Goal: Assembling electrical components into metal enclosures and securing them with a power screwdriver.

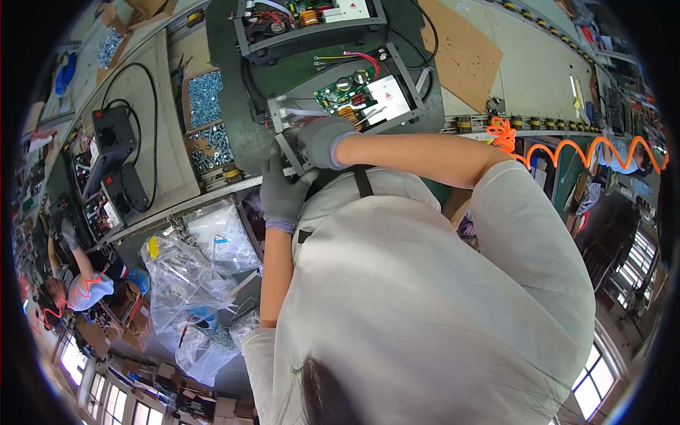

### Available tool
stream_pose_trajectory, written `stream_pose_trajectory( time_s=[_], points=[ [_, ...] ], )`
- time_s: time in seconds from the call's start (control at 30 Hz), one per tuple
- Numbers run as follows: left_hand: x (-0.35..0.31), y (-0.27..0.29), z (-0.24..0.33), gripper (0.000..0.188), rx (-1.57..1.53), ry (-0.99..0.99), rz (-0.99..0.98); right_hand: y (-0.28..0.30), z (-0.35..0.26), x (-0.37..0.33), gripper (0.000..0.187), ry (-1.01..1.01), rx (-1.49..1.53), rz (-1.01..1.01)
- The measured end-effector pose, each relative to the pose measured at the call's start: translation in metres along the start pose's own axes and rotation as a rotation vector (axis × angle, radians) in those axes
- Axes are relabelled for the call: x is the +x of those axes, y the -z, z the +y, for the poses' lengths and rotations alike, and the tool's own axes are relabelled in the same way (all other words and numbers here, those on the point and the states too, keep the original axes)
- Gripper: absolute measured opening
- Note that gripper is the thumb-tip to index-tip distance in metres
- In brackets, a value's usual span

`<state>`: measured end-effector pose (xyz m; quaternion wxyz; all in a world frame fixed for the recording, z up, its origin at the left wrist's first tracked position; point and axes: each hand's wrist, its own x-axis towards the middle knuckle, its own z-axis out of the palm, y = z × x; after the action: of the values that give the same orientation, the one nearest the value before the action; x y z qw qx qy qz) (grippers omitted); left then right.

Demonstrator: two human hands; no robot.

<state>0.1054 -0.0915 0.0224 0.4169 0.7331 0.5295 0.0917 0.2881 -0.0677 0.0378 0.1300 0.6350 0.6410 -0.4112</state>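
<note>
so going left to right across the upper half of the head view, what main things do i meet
Upper black plastic casing, bluish-silver metal fasteners, gray-gloved left hand, gray-gloved right hand, nearer white rectangular panel, flat brown cardboard sheet, coiled orange hose.

A roller conveyor, heaped fasteners, coiled orange hose and open electronic chassis mark an assembly workshop.

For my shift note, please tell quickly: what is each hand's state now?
Left hand: at the grey end panel; whether it grips cannot be told.
Right hand: by the same panel; open or closed cannot be told.
</note>
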Motion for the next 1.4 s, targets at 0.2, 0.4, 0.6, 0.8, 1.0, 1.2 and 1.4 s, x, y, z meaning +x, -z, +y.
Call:
stream_pose_trajectory(
  time_s=[0.2,0.4,0.6,0.8,1.0,1.2,1.4],
  points=[
    [0.002,-0.002,0.005,0.098,0.004,0.000,0.015,-0.003,-0.003,-0.001,0.034,-0.057,0.122,0.013],
    [0.002,-0.006,-0.002,0.095,-0.006,0.012,0.012,-0.011,0.001,0.009,0.034,-0.101,0.138,0.032],
    [0.002,-0.011,-0.010,0.092,0.043,-0.067,0.045,-0.020,0.004,0.018,0.035,-0.131,0.125,0.087],
    [-0.001,-0.009,-0.007,0.094,0.017,-0.063,0.046,-0.030,0.011,0.025,0.039,-0.169,0.203,0.107],
    [0.002,-0.008,-0.004,0.081,-0.053,-0.028,0.034,-0.034,0.022,0.037,0.037,-0.106,0.141,0.024],
    [0.002,-0.008,-0.017,0.100,0.098,0.022,-0.047,-0.030,0.017,0.019,0.028,0.000,0.258,0.106],
    [0.002,0.008,-0.002,0.104,0.014,0.110,-0.109,-0.022,0.009,0.007,0.026,0.016,0.226,0.187]
  ],
)
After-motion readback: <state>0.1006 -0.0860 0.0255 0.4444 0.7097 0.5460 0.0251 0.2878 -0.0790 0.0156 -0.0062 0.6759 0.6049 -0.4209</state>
